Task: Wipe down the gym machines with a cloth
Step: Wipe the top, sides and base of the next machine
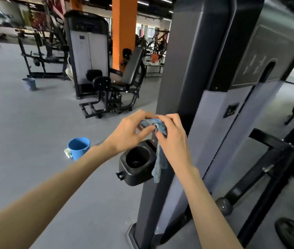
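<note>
Both hands — left (130, 133), right (172, 139) — pinch the blue cloth (157, 141) with curled fingers, bunching it above the cup holder (136, 160) beside the machine (205, 87) — likely refolding; next, press a clean face to the panel.

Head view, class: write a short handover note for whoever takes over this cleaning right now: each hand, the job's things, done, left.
Left hand: pinches the bunched blue cloth.
Right hand: grips the same cloth; its tail hangs beside the black cup holder on the grey machine column.
Blue bucket stands on the floor, left.
Done: no wiped surface can be told.
Left: wipe this column, the holder, then the other machines.
</note>
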Demonstrator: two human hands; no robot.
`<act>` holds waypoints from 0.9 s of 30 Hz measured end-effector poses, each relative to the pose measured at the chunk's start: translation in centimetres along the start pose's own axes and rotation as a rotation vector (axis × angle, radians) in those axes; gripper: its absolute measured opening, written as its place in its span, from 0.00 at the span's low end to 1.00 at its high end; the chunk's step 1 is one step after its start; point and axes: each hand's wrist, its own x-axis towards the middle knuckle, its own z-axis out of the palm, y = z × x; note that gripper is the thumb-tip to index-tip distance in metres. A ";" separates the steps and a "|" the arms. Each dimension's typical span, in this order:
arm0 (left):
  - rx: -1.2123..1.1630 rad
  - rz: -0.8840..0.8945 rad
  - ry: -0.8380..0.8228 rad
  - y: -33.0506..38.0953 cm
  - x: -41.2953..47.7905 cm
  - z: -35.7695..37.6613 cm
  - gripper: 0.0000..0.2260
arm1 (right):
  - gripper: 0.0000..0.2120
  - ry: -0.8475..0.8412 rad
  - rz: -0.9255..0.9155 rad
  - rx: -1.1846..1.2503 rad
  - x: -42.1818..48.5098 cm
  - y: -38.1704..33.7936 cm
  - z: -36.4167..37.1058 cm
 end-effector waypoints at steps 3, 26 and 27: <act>0.028 -0.007 -0.015 -4.2 -0.5 -4.5 0.16 | 0.19 -0.058 -0.022 0.005 3.0 -2.5 4.3; 0.280 -0.381 -0.121 -38.8 0.0 -23.3 0.04 | 0.11 -0.454 0.161 -0.031 21.0 -7.2 39.1; 0.286 -0.413 -0.129 -40.7 0.4 -23.3 0.05 | 0.10 -0.467 0.169 -0.015 22.1 -6.5 40.8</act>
